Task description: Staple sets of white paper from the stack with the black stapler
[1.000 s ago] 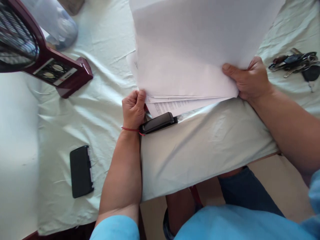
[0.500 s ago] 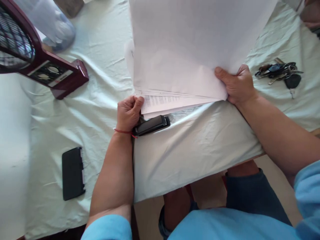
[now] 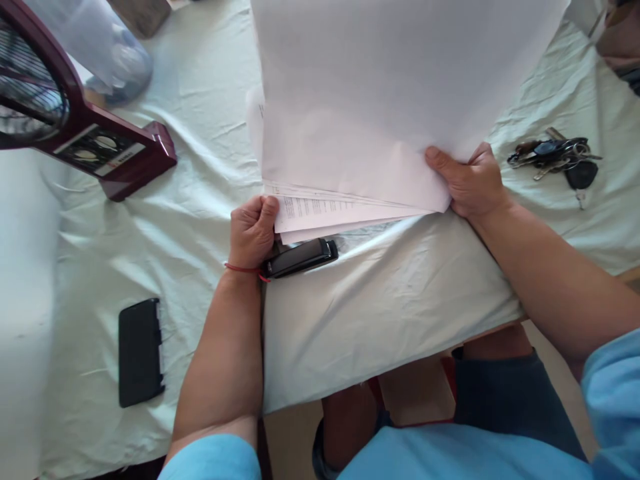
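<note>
a person sits at a table draped in a pale green cloth, seen from above. both hands are closed on a loose stack of white papers that rests near the table's front edge, top sheets lifted toward the camera. the left hand is curled in a fist around the stack's lower left corner, where printed lines show on an under sheet. the right hand pinches the lower right corner, thumb on top. the hands are well apart, one at each corner.

a black stapler lies just beside the left wrist, touching or nearly touching the papers' bottom edge. a black phone lies further left, a bunch of keys to the right, and a dark red racket-shaped swatter and a clear plastic container at upper left.

as a judgement, squaring the sheets would go best with both corners held firm and the edges tapped level on the cloth, since the sheets are fanned unevenly.
</note>
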`<state>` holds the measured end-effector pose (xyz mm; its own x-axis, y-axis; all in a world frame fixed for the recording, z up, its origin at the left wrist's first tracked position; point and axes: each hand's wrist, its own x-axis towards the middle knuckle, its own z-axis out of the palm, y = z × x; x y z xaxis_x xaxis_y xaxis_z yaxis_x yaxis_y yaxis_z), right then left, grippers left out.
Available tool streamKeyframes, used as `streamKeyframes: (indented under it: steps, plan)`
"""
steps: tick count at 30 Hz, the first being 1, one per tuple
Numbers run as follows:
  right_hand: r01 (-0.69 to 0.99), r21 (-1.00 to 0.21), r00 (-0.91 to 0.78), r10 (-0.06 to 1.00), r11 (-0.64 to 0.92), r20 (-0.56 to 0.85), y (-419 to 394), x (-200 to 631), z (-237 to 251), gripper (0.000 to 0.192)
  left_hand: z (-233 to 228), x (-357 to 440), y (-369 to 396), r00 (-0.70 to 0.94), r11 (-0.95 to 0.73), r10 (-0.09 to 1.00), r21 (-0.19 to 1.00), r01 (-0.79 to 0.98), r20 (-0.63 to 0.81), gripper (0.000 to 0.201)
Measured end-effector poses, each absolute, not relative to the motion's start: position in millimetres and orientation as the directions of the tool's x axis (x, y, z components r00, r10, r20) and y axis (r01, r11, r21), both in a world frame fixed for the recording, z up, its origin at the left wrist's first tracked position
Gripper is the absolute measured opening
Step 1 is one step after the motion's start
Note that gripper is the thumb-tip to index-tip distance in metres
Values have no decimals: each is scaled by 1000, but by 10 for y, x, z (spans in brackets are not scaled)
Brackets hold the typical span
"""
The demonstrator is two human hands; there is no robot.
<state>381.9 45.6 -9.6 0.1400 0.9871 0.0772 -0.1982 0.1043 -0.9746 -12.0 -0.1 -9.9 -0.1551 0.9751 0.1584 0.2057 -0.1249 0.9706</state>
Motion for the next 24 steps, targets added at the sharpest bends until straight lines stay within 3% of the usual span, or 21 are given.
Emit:
streamKeyframes:
  steps: [9, 17, 24]
  plan:
    - [-229, -966, 132, 987, 119, 90, 364, 3822, -13, 61, -74, 3, 19, -201, -145, 967, 988, 59, 154, 67]
    - [-225, -969, 96, 992, 99, 79, 369, 3814, 16, 67, -105, -62, 46, -203, -156, 960, 972, 175, 191, 74]
    - [-218, -971, 84, 993, 100, 83, 367, 3827, 23, 68, -129, -38, 66, -230, -184, 952, 979, 87, 200, 70]
